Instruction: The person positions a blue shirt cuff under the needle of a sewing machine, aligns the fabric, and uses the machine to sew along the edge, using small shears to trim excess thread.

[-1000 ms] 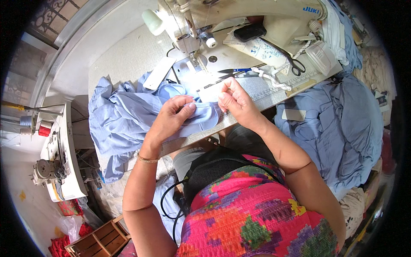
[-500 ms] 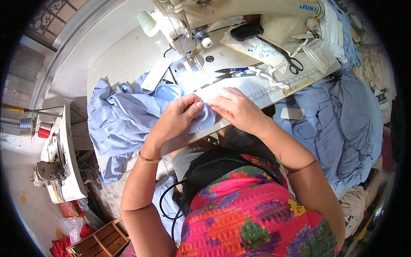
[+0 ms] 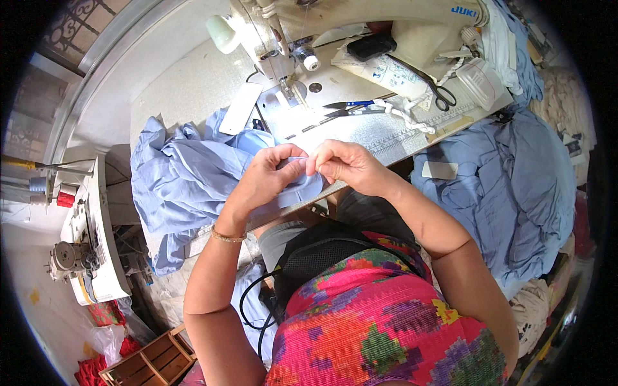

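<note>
A light blue cloth piece (image 3: 193, 174), crumpled like part of a garment, lies over the front left of the sewing table. Its right edge is pinched in my left hand (image 3: 275, 172), thumb against the fingers. My right hand (image 3: 344, 167) is closed at the same edge, fingertips meeting those of the left; thumb and forefinger press the fabric there. Just beyond my hands stands the sewing machine (image 3: 277, 61), its needle and presser foot (image 3: 293, 93) lit and apart from the cloth. A white flat card (image 3: 242, 108) rests against the cloth's far side.
Thread snips with blue handles (image 3: 351, 104), black scissors (image 3: 443, 96) and a black case (image 3: 371, 47) lie on the table's right half. A clear plastic box (image 3: 479, 83) stands near its right end. More blue fabric (image 3: 502, 186) is heaped at right. Another machine (image 3: 93, 238) stands at left.
My right hand has turned and drawn its fingers into a tighter pinch, slightly lower than before. The white card has shifted a little to the right and up.
</note>
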Demonstrator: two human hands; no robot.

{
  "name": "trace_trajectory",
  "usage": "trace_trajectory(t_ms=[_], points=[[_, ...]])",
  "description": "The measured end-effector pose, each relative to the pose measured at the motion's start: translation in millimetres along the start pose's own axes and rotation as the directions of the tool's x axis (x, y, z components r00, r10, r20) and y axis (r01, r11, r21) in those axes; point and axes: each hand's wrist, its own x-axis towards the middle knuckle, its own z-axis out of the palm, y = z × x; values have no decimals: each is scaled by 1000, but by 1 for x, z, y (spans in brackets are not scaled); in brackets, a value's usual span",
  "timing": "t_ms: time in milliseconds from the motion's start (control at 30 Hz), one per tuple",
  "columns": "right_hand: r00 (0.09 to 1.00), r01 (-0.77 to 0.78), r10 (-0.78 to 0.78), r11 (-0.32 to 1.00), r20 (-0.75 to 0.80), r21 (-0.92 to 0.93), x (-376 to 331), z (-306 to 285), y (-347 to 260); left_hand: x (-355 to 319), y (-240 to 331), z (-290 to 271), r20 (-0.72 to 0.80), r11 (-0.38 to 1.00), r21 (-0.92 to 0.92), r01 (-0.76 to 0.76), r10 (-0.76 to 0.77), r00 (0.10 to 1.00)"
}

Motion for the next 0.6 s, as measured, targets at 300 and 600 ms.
trace_trajectory(t_ms=[300,600], points=[[973,-138,-38,693,-227,-708,-4,-53,-8,-9,-8,-8,-89,994,-104,-15,6,996],[983,-184,174,958,-66,-218,16,1,-11,-16,19,-6,-127,985,171,15,7,992]])
